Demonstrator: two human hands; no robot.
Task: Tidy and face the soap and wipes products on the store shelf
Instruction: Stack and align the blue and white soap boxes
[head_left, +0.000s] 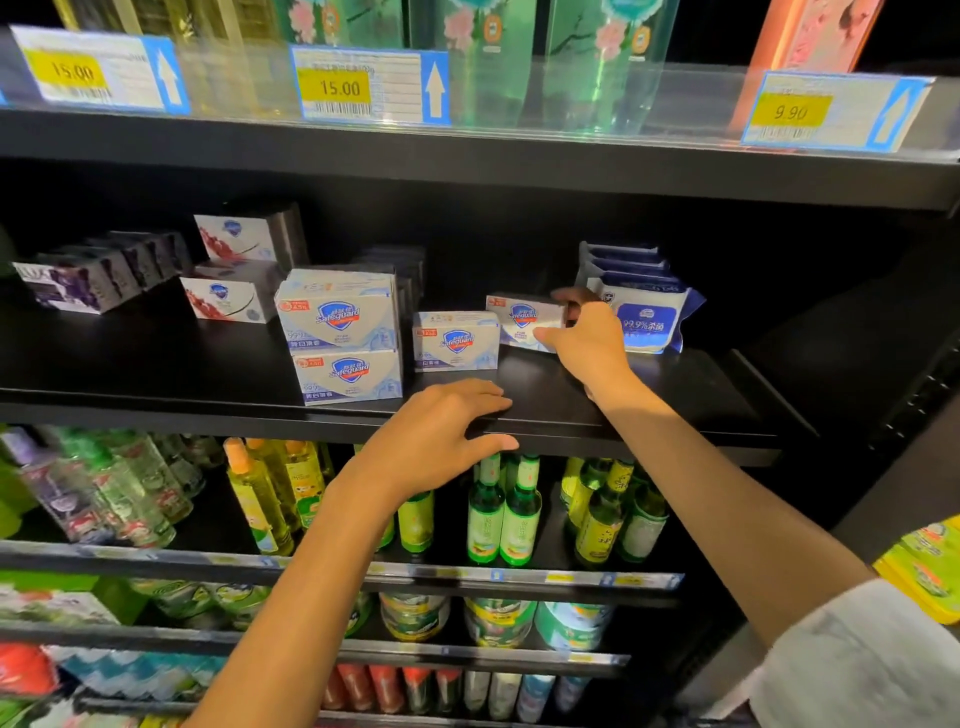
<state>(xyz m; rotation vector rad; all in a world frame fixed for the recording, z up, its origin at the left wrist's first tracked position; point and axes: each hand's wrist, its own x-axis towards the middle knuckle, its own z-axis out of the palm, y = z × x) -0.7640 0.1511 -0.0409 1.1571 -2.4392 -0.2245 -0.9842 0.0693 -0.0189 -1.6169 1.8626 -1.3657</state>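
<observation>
On the black middle shelf (675, 395) my right hand (587, 340) grips a white Safeguard soap box (522, 319), slightly tilted, just left of a row of blue-and-white wipes packs (647, 322). Beside it stands a single Safeguard box (456, 340), and further left a stack of two Safeguard boxes (343, 338). My left hand (441, 436) rests on the shelf's front edge, fingers spread, holding nothing. Red-and-white soap boxes (228, 296) and purple soap boxes (78, 283) sit at the left.
The shelf above carries tall green bottles (483, 57) behind price tags (337, 85). Below are rows of yellow and green bottles (504, 514). The shelf's right part, in front of the wipes, is bare black board.
</observation>
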